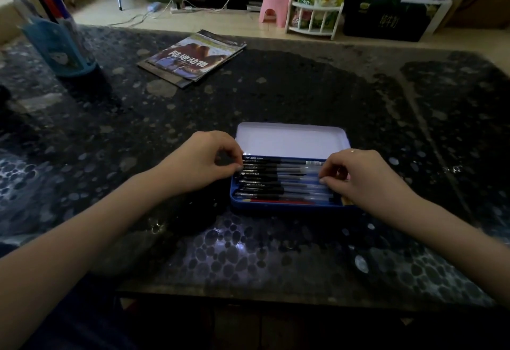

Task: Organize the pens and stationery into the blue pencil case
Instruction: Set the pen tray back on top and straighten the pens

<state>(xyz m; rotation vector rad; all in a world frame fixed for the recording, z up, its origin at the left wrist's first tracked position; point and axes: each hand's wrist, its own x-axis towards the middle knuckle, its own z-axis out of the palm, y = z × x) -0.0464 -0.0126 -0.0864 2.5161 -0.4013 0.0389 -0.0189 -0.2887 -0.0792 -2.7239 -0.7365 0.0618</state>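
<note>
A dark, glossy surface (276, 95) with a pebble-like mottled pattern fills most of the view, and the floor beyond it carries a white wire rack (314, 15) of packets and a small pink plastic stool (273, 9). On the far left of the surface stands a light blue pen holder (59, 46) with several markers in it, and to its right lies a small stack of thin booklets with a photo cover (193, 57). Near the front edge, between the two forearms, sits the open blue metal pencil case (284, 206), its pale lid (292, 140) tipped back away from the person. Inside the tray a row of black-and-clear pens (278, 181) lies side by side lengthwise, with a red pencil (276, 200) along the near wall. The left hand (201, 162) rests at the tray's left end, fingers curled and pinching at the pen tips there. The right hand (361, 175), a thin ring on one finger, is at the right end, fingers bent onto the pens' ends; in this dim light it seems to be pressing rather than gripping one.
</note>
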